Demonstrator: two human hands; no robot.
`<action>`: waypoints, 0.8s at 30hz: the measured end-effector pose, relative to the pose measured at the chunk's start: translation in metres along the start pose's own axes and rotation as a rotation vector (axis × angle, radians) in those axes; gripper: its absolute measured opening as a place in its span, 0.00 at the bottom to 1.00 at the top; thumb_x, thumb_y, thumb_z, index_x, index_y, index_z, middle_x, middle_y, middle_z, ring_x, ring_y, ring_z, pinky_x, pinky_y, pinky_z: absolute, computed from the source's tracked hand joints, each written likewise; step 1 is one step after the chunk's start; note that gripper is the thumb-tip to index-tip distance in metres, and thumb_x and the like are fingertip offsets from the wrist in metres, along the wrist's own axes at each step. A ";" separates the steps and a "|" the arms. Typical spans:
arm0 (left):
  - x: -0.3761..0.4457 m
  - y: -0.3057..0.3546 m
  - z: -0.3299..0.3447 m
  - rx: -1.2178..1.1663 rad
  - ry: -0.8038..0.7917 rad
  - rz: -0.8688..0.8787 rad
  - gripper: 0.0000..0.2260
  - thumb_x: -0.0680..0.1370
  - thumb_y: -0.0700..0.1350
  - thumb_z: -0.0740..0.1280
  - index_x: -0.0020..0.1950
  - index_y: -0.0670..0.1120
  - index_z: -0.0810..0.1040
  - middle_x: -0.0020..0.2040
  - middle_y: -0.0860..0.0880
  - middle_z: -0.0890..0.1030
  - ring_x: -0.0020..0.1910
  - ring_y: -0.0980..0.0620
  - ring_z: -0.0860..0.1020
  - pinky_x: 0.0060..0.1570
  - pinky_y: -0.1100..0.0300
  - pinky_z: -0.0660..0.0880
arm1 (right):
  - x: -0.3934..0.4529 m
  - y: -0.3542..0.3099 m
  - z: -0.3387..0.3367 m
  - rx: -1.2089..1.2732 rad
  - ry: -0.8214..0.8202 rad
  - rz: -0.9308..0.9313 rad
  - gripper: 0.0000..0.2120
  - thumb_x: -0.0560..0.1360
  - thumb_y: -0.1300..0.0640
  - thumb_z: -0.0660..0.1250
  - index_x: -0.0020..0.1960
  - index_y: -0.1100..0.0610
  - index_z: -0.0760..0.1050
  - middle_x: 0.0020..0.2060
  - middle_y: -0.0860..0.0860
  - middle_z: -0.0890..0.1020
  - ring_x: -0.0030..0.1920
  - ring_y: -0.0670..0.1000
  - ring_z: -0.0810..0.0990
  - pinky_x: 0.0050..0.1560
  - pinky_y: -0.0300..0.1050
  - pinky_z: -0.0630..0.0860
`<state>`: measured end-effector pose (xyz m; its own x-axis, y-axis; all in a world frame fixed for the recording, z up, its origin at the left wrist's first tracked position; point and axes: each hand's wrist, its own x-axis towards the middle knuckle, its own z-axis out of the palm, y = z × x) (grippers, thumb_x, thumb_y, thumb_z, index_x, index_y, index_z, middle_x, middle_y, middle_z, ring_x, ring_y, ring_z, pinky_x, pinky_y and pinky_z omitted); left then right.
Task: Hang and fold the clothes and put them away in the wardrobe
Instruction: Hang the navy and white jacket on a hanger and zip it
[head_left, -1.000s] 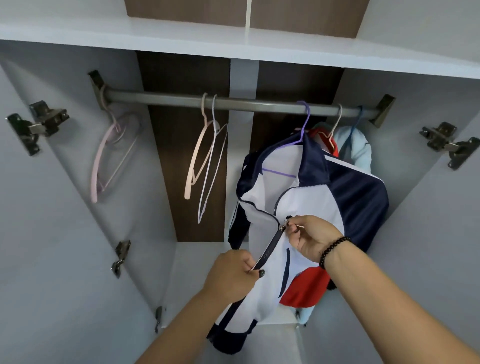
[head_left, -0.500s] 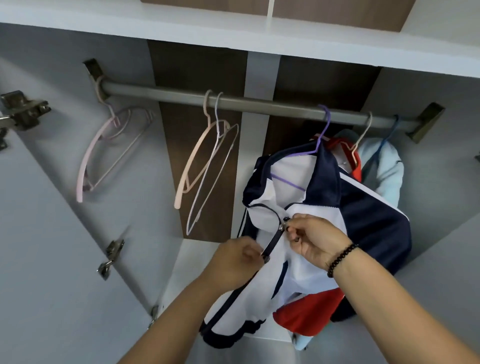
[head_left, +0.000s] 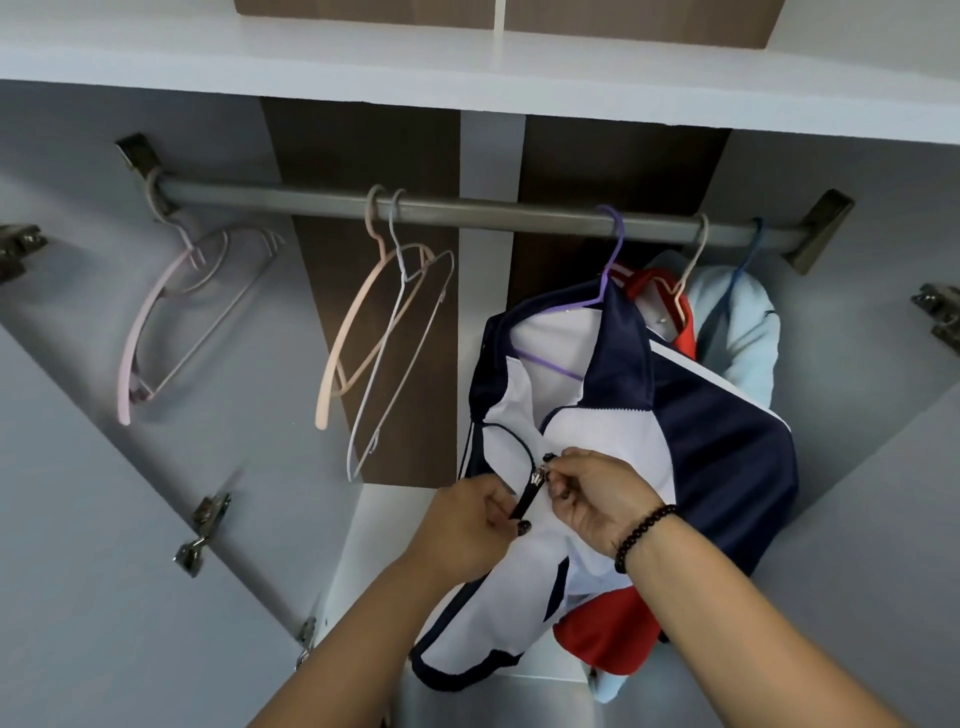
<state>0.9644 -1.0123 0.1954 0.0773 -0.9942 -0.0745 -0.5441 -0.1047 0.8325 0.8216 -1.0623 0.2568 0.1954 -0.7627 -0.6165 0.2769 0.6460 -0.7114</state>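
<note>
Between both hands, zipper slider now sits higher up jacket front than a second ago. Left hand pinches zipper tape below; right hand pinches fabric beside slider (pull tab hidden). Jacket hangs on purple hanger above hands, nearly zipped; closing likely finishes soon.

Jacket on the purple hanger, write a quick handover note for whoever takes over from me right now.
Left hand pinches the jacket's front edge below the zipper slider. Right hand pinches at the slider.
The jacket hangs on the purple hanger on the rail, beside a red garment and a light blue garment.
Done: three garments hung.
Left: zip is closed low down, open above; finish it, then let go. Three empty hangers remain on the rail.
</note>
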 end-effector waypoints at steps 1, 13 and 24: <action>-0.001 -0.003 0.000 0.008 -0.003 -0.017 0.12 0.73 0.41 0.74 0.37 0.54 0.74 0.33 0.58 0.78 0.31 0.69 0.75 0.34 0.77 0.69 | 0.001 0.000 0.000 0.015 0.004 -0.003 0.11 0.77 0.71 0.61 0.39 0.58 0.69 0.23 0.53 0.77 0.24 0.46 0.71 0.21 0.33 0.69; 0.004 -0.029 -0.020 0.072 -0.077 -0.093 0.10 0.71 0.45 0.75 0.37 0.51 0.74 0.34 0.55 0.78 0.31 0.64 0.75 0.33 0.75 0.69 | 0.003 -0.007 0.021 0.070 0.046 -0.091 0.11 0.76 0.72 0.61 0.40 0.59 0.69 0.24 0.55 0.76 0.21 0.46 0.71 0.21 0.33 0.68; 0.046 0.019 -0.050 0.124 -0.003 0.179 0.08 0.70 0.47 0.75 0.37 0.52 0.76 0.35 0.55 0.79 0.33 0.64 0.75 0.34 0.74 0.69 | 0.001 -0.010 0.048 -0.085 0.037 -0.188 0.09 0.76 0.72 0.61 0.42 0.59 0.70 0.23 0.53 0.75 0.22 0.47 0.70 0.22 0.36 0.70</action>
<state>0.9994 -1.0586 0.2348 -0.0319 -0.9973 0.0669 -0.6478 0.0715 0.7585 0.8645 -1.0710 0.2795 0.1126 -0.8692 -0.4815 0.2242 0.4943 -0.8399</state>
